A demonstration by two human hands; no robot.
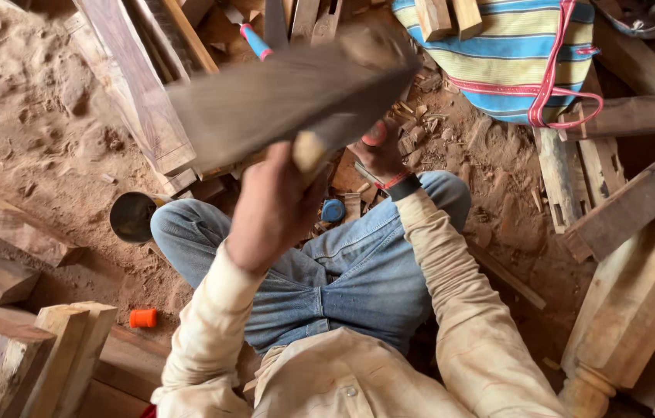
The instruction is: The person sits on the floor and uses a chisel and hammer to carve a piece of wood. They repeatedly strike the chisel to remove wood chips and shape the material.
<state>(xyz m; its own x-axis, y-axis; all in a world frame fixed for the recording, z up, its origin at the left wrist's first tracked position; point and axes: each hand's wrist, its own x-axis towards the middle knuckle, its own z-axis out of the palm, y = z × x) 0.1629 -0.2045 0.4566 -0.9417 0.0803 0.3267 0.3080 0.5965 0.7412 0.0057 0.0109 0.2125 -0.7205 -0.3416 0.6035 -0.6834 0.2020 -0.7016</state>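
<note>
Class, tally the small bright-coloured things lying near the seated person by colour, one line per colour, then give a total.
Orange: 1, the orange cap on the ground.
Blue: 1, the blue round object by the knee.
Blue and red: 1, the tool handle among the planks.
Total: 3

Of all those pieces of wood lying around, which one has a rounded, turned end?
The pale post at the far right; its bottom end is turned into rounded rings, while the other pieces are plain square-cut blocks and planks.

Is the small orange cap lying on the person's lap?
No, the orange cap lies on the sandy ground beside stacked wood blocks, apart from the jeans.
</note>
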